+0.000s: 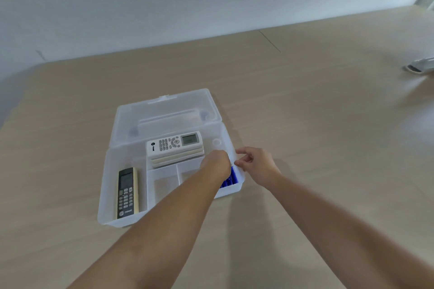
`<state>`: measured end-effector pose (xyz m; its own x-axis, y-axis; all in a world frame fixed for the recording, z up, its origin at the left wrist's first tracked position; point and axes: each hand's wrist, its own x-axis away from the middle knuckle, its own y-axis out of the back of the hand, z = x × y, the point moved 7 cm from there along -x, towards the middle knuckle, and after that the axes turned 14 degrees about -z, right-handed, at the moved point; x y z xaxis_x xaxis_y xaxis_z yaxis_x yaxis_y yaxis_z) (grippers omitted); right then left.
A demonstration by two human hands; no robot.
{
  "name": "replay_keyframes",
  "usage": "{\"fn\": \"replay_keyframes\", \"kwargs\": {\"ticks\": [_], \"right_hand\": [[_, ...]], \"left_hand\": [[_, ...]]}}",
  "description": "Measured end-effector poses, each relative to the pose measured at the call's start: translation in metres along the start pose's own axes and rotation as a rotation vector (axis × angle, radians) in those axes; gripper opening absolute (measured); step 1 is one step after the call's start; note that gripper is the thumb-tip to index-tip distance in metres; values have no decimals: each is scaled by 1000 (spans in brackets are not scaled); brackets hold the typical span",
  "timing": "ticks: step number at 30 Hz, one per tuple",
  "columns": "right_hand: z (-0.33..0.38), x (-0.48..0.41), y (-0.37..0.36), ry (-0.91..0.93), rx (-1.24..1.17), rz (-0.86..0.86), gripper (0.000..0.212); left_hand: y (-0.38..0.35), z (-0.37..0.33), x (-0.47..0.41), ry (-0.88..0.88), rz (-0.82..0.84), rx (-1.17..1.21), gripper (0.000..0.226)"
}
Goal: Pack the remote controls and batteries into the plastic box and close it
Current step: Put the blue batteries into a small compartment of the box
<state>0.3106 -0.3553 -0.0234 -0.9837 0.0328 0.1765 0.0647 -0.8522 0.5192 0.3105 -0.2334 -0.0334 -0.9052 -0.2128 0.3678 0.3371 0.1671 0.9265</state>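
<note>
Both hands' fingers curl at the translucent plastic box holding slab-shaped remotes; grip unclear.

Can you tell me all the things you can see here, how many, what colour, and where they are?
plastic box: one, clear, on the table, near the middle.
lid: one, clear, open and leaning back behind the box.
white remotes: a stack, count unclear, white and cream, at the back of the box.
black remote: one, black with a cream edge, in the box's left compartment.
batteries: several, blue, in the right front compartment, partly hidden by the arm.
table: one, light wood colour, under everything.
grey object: one, at the far right edge, too blurred to name.
left hand: one, inside the box over the batteries.
right hand: one, at the box's right rim.
</note>
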Motion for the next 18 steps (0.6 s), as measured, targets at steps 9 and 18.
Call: {"fn": "replay_keyframes", "kwargs": {"ticks": [9,18], "right_hand": [[-2,1,-1,-2,-43,-1,31],[-6,1,-4,-3,-34,-8,31]], "left_hand": [[-9,-5,0,-115,151,-193,23],[-9,-7,0,-122,165,-189,20]]}}
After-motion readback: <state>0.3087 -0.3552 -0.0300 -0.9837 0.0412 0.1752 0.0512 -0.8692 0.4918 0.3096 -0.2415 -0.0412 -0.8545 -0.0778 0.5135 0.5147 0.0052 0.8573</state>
